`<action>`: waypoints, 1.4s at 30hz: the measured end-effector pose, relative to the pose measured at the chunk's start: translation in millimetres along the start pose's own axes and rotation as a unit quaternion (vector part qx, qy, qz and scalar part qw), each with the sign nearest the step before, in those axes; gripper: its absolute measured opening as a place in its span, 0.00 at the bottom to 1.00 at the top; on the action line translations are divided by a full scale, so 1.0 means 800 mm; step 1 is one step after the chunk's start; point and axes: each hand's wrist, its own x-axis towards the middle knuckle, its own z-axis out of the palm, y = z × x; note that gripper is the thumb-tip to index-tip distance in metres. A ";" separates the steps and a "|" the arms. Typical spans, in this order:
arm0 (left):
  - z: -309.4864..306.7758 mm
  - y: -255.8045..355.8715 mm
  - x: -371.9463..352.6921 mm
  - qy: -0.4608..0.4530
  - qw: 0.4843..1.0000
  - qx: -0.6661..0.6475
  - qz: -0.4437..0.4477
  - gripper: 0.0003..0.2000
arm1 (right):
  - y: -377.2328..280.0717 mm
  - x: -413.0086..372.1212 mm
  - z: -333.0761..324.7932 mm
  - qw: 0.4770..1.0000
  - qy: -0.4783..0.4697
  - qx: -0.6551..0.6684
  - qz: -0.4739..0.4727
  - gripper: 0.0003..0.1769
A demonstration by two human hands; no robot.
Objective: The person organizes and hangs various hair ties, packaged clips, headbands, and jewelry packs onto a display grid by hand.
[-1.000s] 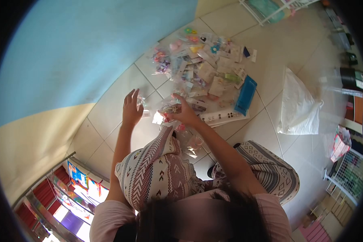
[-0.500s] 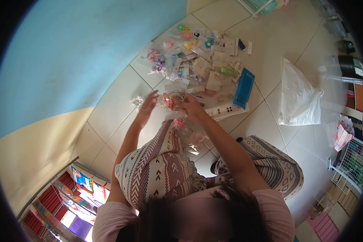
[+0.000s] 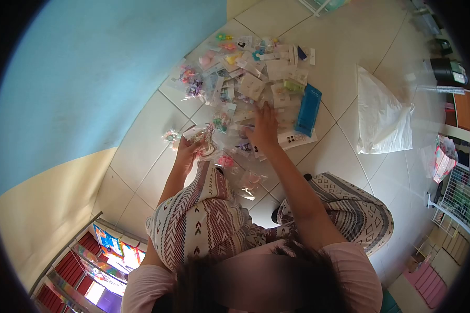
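My left hand [image 3: 185, 155] is closed on a bunch of small packaged accessories [image 3: 206, 143], over my knee at the near left of the pile. My right hand [image 3: 265, 128] lies with its fingers spread on the near side of the pile of clear packets [image 3: 251, 86]; nothing shows in its grip. The packets hold small coloured items, among them purple, yellow and green pieces. A blue pouch [image 3: 308, 110] lies to the right of this hand. Below the pile, a packet with a pink item [image 3: 226, 161] rests by my leg.
A white plastic bag [image 3: 381, 115] lies on the tiled floor at the right. Beyond it are a wire rack [image 3: 457, 195] and a red-and-white bag [image 3: 444, 159]. The blue and cream wall [image 3: 89, 88] runs along the left. Another small packet [image 3: 171, 136] sits left of the pile.
The bunch of accessories has passed from my right hand to my left hand, which has closed on it. My right hand has moved right and forward onto the pile, with its fingers spread.
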 end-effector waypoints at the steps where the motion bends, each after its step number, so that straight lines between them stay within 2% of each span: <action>1: 0.002 0.000 0.000 0.005 1.000 -0.011 -0.011 0.28 | 0.001 0.001 0.001 1.000 0.015 0.004 0.006 0.41; 3: 0.006 -0.004 0.002 -0.009 1.000 -0.015 -0.024 0.27 | -0.002 0.004 0.004 0.999 0.045 0.011 0.019 0.43; 8: 0.015 -0.009 -0.001 -0.064 0.995 0.001 -0.073 0.26 | -0.011 0.004 -0.004 0.998 -0.045 0.038 -0.007 0.31; 11: 0.003 -0.021 0.004 -0.053 0.992 0.030 -0.111 0.26 | -0.006 0.007 0.013 0.989 -0.109 0.098 -0.019 0.24; 15: 0.006 -0.012 -0.004 -0.038 0.995 0.018 -0.088 0.25 | 0.009 0.021 0.012 0.948 -0.155 0.279 0.010 0.20; 17: -0.004 -0.016 0.000 -0.057 0.997 -0.002 -0.056 0.24 | 0.017 0.032 -0.006 0.932 -0.165 0.322 0.034 0.19; 21: 0.004 -0.008 -0.002 0.014 0.999 -0.034 -0.039 0.21 | 0.029 0.057 -0.053 0.896 -0.216 0.370 0.114 0.19; 24: -0.016 -0.020 0.013 0.032 0.999 -0.021 -0.036 0.19 | 0.048 0.068 -0.048 0.906 -0.141 0.396 0.052 0.19; 27: -0.018 -0.021 0.014 0.033 0.999 -0.020 -0.039 0.19 | 0.048 0.069 -0.044 0.920 -0.115 0.372 0.042 0.21; 30: -0.009 -0.017 0.008 0.040 0.998 -0.022 -0.046 0.19 | 0.006 0.054 -0.027 0.867 -0.144 0.433 0.200 0.26; 32: -0.023 -0.028 0.014 0.037 0.998 -0.008 -0.057 0.20 | -0.020 0.031 -0.003 0.962 -0.044 0.243 0.120 0.25; 33: -0.020 -0.027 0.012 0.033 0.998 -0.014 -0.052 0.21 | -0.031 0.023 0.006 0.987 0.007 0.141 0.076 0.25; 36: -0.012 -0.026 0.009 0.024 0.998 -0.024 -0.047 0.23 | -0.049 0.015 0.016 0.999 -0.011 0.041 0.033 0.28; 39: -0.016 -0.030 0.010 0.014 0.998 -0.022 -0.055 0.24 | -0.052 0.023 0.019 0.995 -0.099 -0.009 0.001 0.30; 42: -0.018 -0.032 0.012 0.003 0.998 -0.020 -0.056 0.24 | -0.052 0.023 0.010 0.991 -0.130 -0.015 -0.014 0.28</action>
